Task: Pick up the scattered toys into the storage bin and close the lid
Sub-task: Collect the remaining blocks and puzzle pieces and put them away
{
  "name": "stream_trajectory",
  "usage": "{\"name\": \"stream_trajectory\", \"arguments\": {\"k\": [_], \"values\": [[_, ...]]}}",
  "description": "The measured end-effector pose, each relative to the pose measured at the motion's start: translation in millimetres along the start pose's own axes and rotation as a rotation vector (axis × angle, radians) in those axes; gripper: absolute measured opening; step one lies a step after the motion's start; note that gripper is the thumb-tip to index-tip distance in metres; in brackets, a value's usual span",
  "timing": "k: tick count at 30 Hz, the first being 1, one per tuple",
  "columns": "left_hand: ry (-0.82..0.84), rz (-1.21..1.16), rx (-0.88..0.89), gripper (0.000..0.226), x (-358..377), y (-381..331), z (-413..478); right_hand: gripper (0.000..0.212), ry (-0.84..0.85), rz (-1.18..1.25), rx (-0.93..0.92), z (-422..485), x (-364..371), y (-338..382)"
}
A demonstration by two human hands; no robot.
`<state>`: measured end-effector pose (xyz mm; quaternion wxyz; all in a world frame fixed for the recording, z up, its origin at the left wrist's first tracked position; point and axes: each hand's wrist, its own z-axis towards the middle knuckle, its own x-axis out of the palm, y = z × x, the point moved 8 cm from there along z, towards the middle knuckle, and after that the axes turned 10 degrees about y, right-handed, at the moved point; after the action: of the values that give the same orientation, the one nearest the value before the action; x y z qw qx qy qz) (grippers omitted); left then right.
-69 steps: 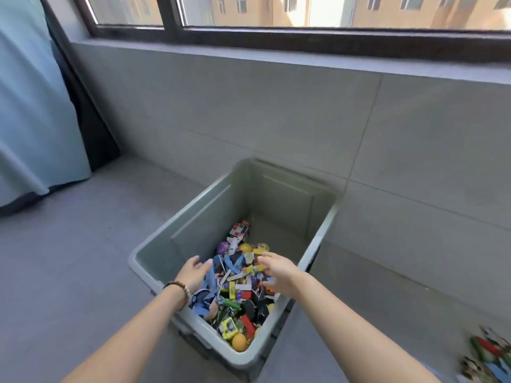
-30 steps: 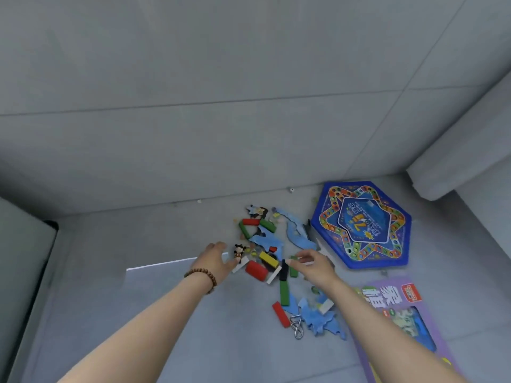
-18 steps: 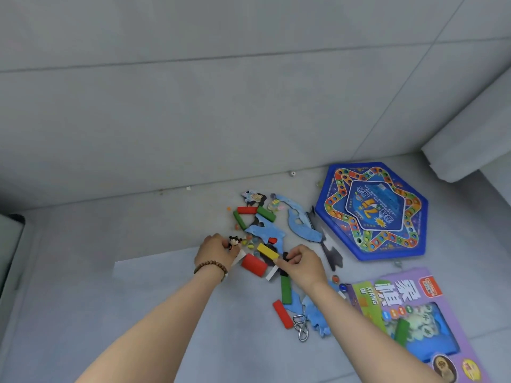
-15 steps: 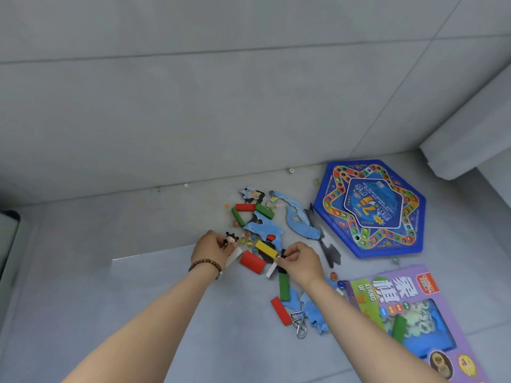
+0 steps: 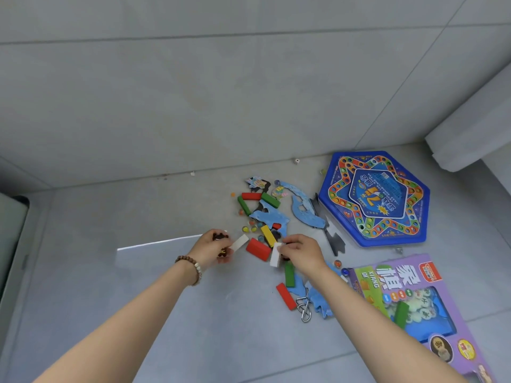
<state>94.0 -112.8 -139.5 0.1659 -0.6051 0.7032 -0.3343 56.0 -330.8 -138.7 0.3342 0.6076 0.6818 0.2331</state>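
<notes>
One figurine in left hand, white block in right hand.

wall: large pale grey tiles with thin grout lines, filled 10 to 2 o'clock | floor: grey tiles, met the wall along a seam from 9 toward 3 o'clock | light: bright sun edge crossed the floor near centre, lit patch toward 6 o'clock | pale fabric-like shape at 2 o'clock
</notes>
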Motion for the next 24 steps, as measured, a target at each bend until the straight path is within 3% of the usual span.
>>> {"name": "stream_trajectory", "arguments": {"k": [4, 7, 11, 13, 18, 24], "values": [[-0.165, 0.421, 0.04, 0.024, -16.2, 1.5, 5.2, 0.024, 0.147, 0.292, -0.013, -4.4, 9.4, 5.9], [-0.266, 0.513, 0.071, 0.027, -23.4, -0.3, 5.8, 0.022, 0.258, 0.531, 0.044, -7.0, 20.4, 7.4], [-0.254, 0.636, 0.073, 0.022, -15.6, -0.8, 9.9, 0.015, 0.325, 0.681, 0.111, -6.4, 29.0, 7.1], [-0.243, 0.702, 0.072, 0.018, -10.3, -2.6, 8.8, 0.016, 0.313, 0.603, 0.118, -4.3, 28.7, 5.6], [-0.226, 0.946, 0.081, 0.018, -9.7, -7.4, 1.4, 0.018, 0.119, -0.012, -0.044, -1.0, 17.8, 9.0], [-0.223, 0.843, 0.151, 0.018, -19.2, 0.4, -6.3, 0.028, 0.013, -0.228, -0.131, -1.2, 29.0, 7.0]]}}
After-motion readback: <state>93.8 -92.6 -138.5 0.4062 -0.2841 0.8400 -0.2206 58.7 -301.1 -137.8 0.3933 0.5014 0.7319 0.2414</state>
